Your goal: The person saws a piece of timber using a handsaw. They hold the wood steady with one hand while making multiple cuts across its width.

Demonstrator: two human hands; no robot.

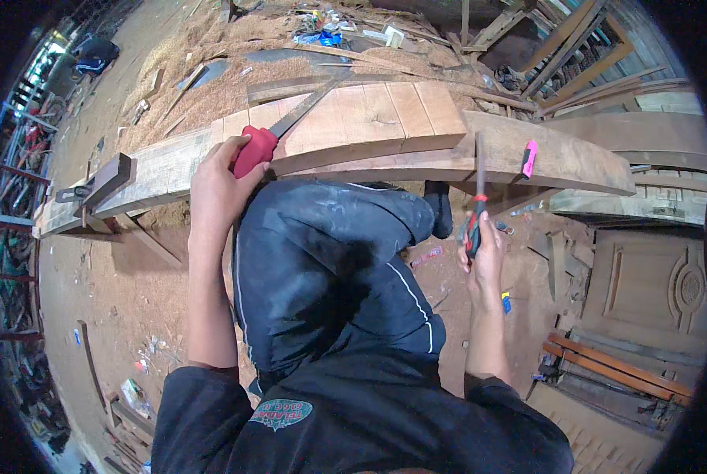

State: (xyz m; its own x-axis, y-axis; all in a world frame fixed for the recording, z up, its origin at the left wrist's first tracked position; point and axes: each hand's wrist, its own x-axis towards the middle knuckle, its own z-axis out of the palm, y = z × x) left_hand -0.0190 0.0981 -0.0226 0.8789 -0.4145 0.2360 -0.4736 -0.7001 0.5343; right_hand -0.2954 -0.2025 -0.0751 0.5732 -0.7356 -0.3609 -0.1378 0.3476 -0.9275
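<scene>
My left hand (223, 174) is wrapped round the red handle of a hand saw (298, 113). The saw's narrow blade slants up and right across a pale wooden block (353, 126) with several lines across its top. That block rests on a long curved wooden beam (559, 154) in front of my knees. My right hand (488, 251) grips a slim file-like tool (480, 170) by its red-and-black handle. Its long grey end points away from me, over the beam just right of the block. A pink marker (529, 159) lies on the beam to the right.
At the beam's left end sits a dark wooden piece (110, 185) with a metal part. Wood shavings and scraps (203, 63) cover the ground beyond. A carved wooden panel (646, 276) and stacked boards (614, 367) are on the right. My bent legs (329, 261) are close behind the beam.
</scene>
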